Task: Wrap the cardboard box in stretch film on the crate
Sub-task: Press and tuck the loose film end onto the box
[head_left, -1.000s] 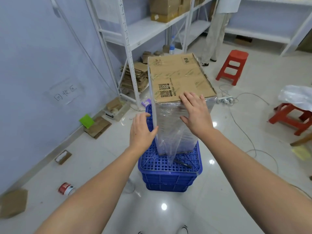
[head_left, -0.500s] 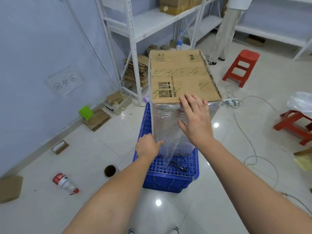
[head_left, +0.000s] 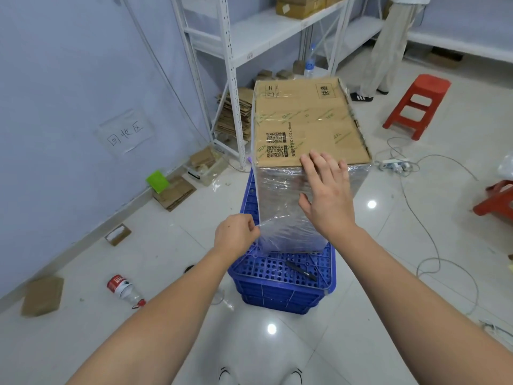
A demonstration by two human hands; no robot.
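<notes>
The cardboard box stands upright on the blue crate, its sides already covered in stretch film; the right hand rests flat and open on the near face; the left hand, open a second ago, now pinches what seems the film's loose end low at the left corner, so sealing is close; open floor lies all round.

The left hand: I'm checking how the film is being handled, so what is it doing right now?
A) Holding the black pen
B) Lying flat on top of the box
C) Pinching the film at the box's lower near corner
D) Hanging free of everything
C: the left hand is curled, pinching the stretch film at the lower near-left corner of the cardboard box.
</notes>
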